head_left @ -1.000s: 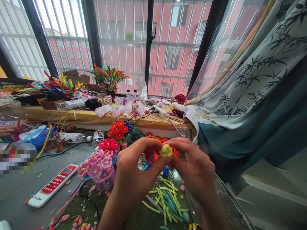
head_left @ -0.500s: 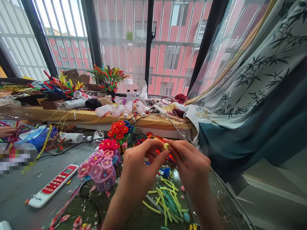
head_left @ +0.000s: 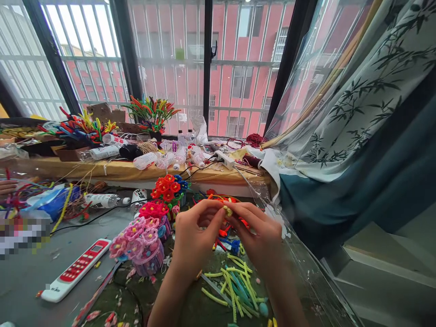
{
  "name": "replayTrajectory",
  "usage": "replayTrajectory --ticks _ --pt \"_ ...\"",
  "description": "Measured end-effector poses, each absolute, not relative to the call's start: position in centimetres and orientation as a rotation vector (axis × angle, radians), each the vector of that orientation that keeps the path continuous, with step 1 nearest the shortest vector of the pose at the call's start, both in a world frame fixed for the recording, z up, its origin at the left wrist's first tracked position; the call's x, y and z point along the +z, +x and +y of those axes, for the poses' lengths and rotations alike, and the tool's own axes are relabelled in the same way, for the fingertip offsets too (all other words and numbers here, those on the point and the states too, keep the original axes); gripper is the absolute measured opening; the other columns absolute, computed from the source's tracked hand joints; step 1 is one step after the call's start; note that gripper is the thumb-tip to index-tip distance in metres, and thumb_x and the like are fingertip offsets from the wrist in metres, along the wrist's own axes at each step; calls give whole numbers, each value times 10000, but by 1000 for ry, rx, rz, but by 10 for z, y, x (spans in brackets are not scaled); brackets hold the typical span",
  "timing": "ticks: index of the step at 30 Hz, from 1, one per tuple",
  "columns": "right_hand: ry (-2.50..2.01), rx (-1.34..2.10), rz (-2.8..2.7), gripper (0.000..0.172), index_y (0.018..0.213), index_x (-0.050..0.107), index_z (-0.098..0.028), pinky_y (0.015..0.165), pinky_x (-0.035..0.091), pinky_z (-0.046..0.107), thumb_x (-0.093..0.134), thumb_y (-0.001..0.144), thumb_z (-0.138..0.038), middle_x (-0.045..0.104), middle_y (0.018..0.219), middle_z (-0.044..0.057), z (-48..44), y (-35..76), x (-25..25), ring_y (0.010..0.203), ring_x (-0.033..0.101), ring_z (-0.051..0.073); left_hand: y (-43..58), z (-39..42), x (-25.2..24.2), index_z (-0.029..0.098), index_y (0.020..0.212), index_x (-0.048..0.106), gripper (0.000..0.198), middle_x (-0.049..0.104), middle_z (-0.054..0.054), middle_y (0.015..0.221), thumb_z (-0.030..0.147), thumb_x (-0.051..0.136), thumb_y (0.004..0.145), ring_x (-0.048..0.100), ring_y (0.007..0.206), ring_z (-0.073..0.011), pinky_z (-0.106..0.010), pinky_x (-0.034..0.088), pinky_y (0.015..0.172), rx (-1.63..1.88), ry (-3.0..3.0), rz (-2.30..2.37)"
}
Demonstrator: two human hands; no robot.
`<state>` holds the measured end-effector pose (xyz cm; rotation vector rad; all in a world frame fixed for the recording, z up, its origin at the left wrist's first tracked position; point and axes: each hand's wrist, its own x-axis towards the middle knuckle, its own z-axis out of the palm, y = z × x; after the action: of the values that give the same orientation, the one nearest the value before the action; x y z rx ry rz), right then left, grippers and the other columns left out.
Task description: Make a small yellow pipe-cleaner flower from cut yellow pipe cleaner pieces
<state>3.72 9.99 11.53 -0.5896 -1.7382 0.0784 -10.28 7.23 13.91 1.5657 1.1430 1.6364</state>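
A small yellow piece of curled pipe cleaner (head_left: 227, 210) is pinched between the fingertips of both hands. My left hand (head_left: 197, 231) holds it from the left, with thumb and forefinger closed on it. My right hand (head_left: 257, 229) grips it from the right, fingers bent together. Below the hands lies a loose pile of cut yellow-green and teal pipe cleaners (head_left: 235, 284). Red and orange pipe cleaners (head_left: 223, 232) show partly behind the fingers.
Left of my hands stand pots of pink flowers (head_left: 138, 240) and red flowers (head_left: 166, 187). A white-and-red remote control (head_left: 76, 271) lies farther left. Plastic bottles (head_left: 146, 160) and a power strip (head_left: 225, 160) sit on the window ledge. Another person's hand (head_left: 7, 186) is at the left edge.
Both hands have shifted slightly left and closer together, still pinching the yellow piece. The camera view has moved a little.
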Motion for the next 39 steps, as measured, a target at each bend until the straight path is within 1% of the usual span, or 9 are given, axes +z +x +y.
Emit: replayTrajectory --ticks 5,9,12,15,20,25,30,34,39 --pt "-598 123 -1720 246 1096 737 -165 772 573 216 631 897 -68 773 939 70 102 35 114 837 730 162 -101 74 136 155 850 700 75 714 -9 656 221 677 823 657 530 -118 -164 467 439 1641 1596 1188" --pt "-596 200 -1667 244 1079 750 -173 784 569 221 624 895 -75 781 960 73 102 35 114 857 736 165 -98 76 133 176 905 667 83 725 1 694 242 660 857 656 556 -111 -164 477 471 1672 1650 1165" --pt "-629 393 -1612 219 1070 759 -202 771 577 239 649 893 -137 787 972 61 101 38 114 851 737 173 -99 75 134 191 985 635 125 731 14 738 228 656 867 661 592 -108 -175 507 534 1657 1737 1129" --pt "-654 703 -1576 184 1054 766 -237 707 588 245 669 897 -239 791 960 45 99 43 113 802 740 176 -105 72 138 194 1019 625 152 742 14 771 185 648 868 675 618 -113 -192 525 576 1570 1906 1122" --pt "-628 1012 -1503 154 970 786 -245 655 586 224 671 905 -324 786 829 17 96 45 116 714 727 156 -113 69 142 188 988 643 127 734 30 710 143 657 870 674 581 -101 -170 497 545 1574 2189 1170" --pt "-539 1180 -1509 195 1065 774 -279 720 610 254 693 893 -323 792 940 18 90 46 124 777 733 163 -115 67 142 154 975 655 109 713 21 674 131 676 871 670 572 -89 -147 509 568 1681 2324 1158" --pt "-537 1035 -1569 215 1044 778 -330 720 605 211 719 866 -224 788 952 -18 85 48 127 801 738 142 -114 67 142 157 974 658 139 716 28 695 103 699 852 669 572 -75 -127 514 583 1757 2346 1094" --pt "-560 812 -1580 253 1037 779 -317 645 601 197 688 868 -152 785 866 -22 82 46 128 687 726 127 -111 64 145 168 927 670 139 704 35 715 72 707 833 642 577 -64 -123 502 587 1866 2357 1107" --pt "-559 620 -1569 204 951 786 -265 540 579 206 666 862 -126 765 734 -16 79 44 129 561 693 133 -108 62 147 179 885 663 123 683 40 716 88 721 826 596 556 -64 -150 485 563 1884 2342 1097"
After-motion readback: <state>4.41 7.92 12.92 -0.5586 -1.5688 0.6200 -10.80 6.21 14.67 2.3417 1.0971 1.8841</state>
